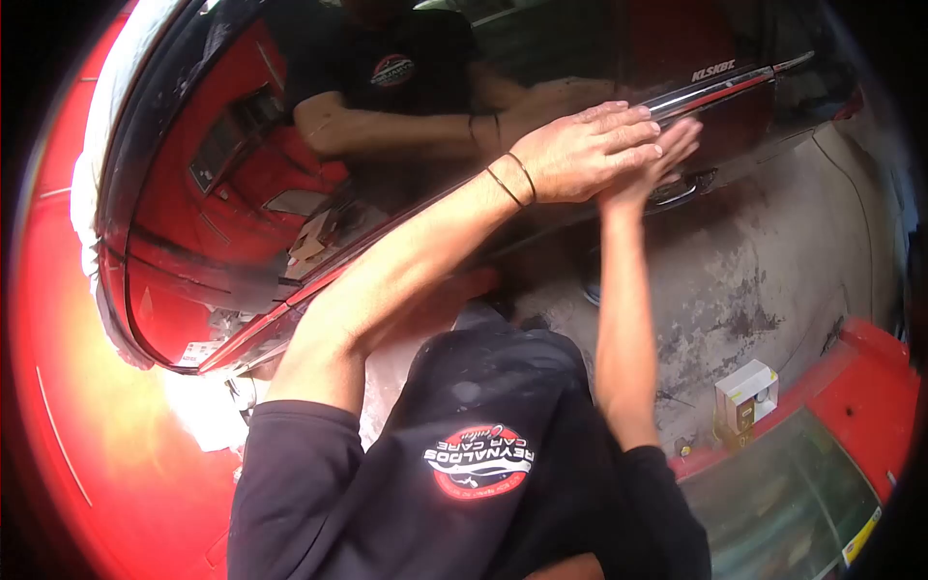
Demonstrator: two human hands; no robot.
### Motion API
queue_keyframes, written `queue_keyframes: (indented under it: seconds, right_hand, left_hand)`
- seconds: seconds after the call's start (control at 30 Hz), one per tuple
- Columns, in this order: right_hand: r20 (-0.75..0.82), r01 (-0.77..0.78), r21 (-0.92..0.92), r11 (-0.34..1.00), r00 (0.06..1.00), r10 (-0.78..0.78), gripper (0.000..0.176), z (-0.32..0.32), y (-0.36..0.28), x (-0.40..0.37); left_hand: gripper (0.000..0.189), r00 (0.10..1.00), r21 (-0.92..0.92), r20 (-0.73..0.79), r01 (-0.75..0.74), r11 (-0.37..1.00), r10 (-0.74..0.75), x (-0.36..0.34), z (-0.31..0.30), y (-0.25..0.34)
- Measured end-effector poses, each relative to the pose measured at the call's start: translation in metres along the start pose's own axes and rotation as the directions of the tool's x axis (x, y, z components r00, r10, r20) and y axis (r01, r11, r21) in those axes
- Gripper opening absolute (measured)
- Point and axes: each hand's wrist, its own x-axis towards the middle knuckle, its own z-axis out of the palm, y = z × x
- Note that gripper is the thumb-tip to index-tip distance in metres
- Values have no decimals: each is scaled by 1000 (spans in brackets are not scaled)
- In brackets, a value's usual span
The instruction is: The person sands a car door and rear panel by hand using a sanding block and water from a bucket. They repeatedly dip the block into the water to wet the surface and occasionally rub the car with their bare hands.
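So I'm looking at a glossy dark car door (406,184) that's filling the view from 9 to 2 o'clock and mirroring the person's black shirt. Stained concrete floor (754,280) is showing at 3 o'clock. A chrome trim strip (739,85) is running across the door toward 1 o'clock. The left hand (590,150) is lying flat and wide open on the door at the strip, holding nothing. The right hand (650,174) is tucking under it, fingers straight, gripping nothing, touching the left. A door handle (681,190) is sitting at 5 o'clock of the hands. A small white box (746,391) is standing on the floor at 4 o'clock. Two thin bands (512,179) are circling the left wrist.
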Motion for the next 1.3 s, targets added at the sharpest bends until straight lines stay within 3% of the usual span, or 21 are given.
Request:
queue_keyframes:
  seconds: [0.03,0.1,0.2,0.33,0.4,0.47,0.5,0.63,0.7,0.73,0.8,0.83,0.87,0.9,0.97,1.0,1.03,1.07,1.1,1.17,1.3]
  right_hand:
    - [13,54,-10,998,998,-54,81,4,-16,-40]
    - [123,71,-48,996,990,-65,78,-10,-3,-39]
    - [137,-56,-60,997,989,64,80,-46,10,43]
    - [130,-86,-70,994,987,94,81,-42,-1,39]
    - [160,-37,-67,997,986,48,78,-19,-32,-41]
    - [199,30,-71,997,980,-15,80,2,-31,-98]
    - [227,13,-78,997,974,5,80,6,-31,-109]
    - [140,101,-42,994,986,-94,83,-14,20,-11]
    - [174,-58,-47,997,982,66,85,-33,17,25]
    - [187,-89,-105,991,976,107,82,-35,-7,7]
    - [227,56,-113,992,973,-29,75,-10,-31,-75]
    - [210,192,-68,979,962,-174,76,11,-34,-126]
    - [257,90,-100,991,964,-61,76,17,-60,-178]
    - [287,94,-98,991,956,-63,78,22,-62,-212]
    - [294,209,-199,958,945,-145,76,17,-51,-193]
    - [270,178,-206,962,955,-119,76,9,-50,-162]
    - [245,135,-178,975,965,-89,77,1,-41,-125]
    - [195,210,-109,972,963,-186,80,-3,-19,-91]
    - [191,17,-150,989,981,12,79,-12,-42,-63]
    - [157,18,-128,992,988,2,80,-11,-52,-55]
    - [268,198,-103,975,949,-164,81,31,-84,-230]
  left_hand:
    - [47,996,26,-85,44,999,-41,1,-16,6]
    - [41,960,52,-254,131,990,-114,11,-79,25]
    - [31,941,485,-339,198,852,-26,10,-215,44]
    - [24,829,622,-559,422,659,-3,-68,-366,-30]
    - [27,873,818,-466,488,303,-147,-116,-426,-82]
    - [31,894,953,-295,302,-33,-338,-134,-437,-106]
    - [31,897,979,-202,174,-106,-392,-139,-434,-112]
    - [32,920,996,-81,90,4,-384,-151,-400,-105]
    - [32,932,990,-73,110,85,-354,-164,-388,-95]
    - [33,938,986,-66,114,124,-340,-170,-382,-89]
    - [33,950,970,-64,131,203,-305,-181,-374,-79]
    - [33,955,960,-66,139,241,-290,-187,-370,-71]
    - [33,958,949,-69,149,279,-278,-193,-366,-64]
    - [33,961,938,-65,150,313,-267,-200,-364,-55]
    - [34,967,917,-56,149,370,-249,-209,-360,-42]
    - [34,968,908,-56,151,392,-243,-213,-358,-36]
    - [34,969,903,-63,158,400,-241,-218,-358,-30]
    - [34,970,899,-59,153,409,-234,-221,-358,-25]
    - [35,971,894,-59,156,420,-234,-223,-357,-20]
    - [35,971,895,-61,155,417,-231,-224,-358,-19]
    - [36,977,922,-64,136,362,-204,-202,-369,-46]
